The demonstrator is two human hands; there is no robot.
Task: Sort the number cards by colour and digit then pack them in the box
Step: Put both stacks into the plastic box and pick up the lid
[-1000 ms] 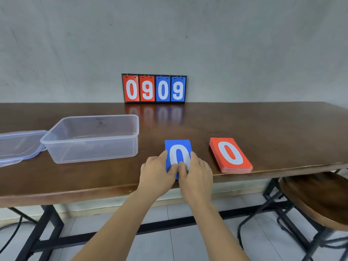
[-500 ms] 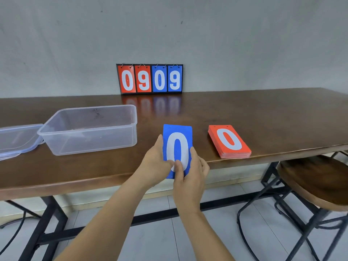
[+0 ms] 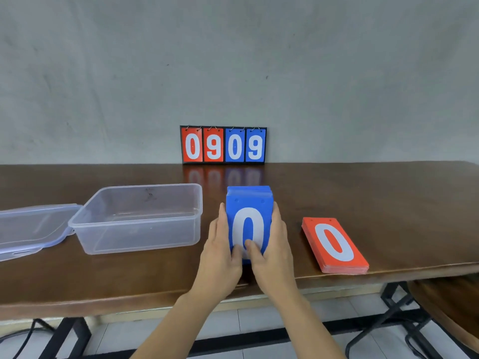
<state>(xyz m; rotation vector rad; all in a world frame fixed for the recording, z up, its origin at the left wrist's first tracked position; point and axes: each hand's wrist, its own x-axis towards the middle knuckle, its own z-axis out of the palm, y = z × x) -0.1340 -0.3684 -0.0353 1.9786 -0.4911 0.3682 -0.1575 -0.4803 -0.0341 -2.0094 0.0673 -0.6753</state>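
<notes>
Left hand (image 3: pixel 220 257), right hand (image 3: pixel 274 257): fingers (image 3: pixel 222 218) wrapped round blue stack (image 3: pixel 248 203) (0 on top). Likely packing step; next, lift into box (image 3: pixel 142 237) left of fingers.

Grey plaster wall (image 3: pixel 233 60) spans the whole far side: flat, a few scuffs and specks, evenly lit. Dark brown wooden table (image 3: pixel 375 193) runs left to right in front of it, with a glossy top and a black metal frame (image 3: pixel 68 338) underneath. Pale tiled floor (image 3: pixel 259 323) below; round wooden stool (image 3: pixel 448 304) on black legs at near right, black cable (image 3: pixel 27 335) at near left.
</notes>
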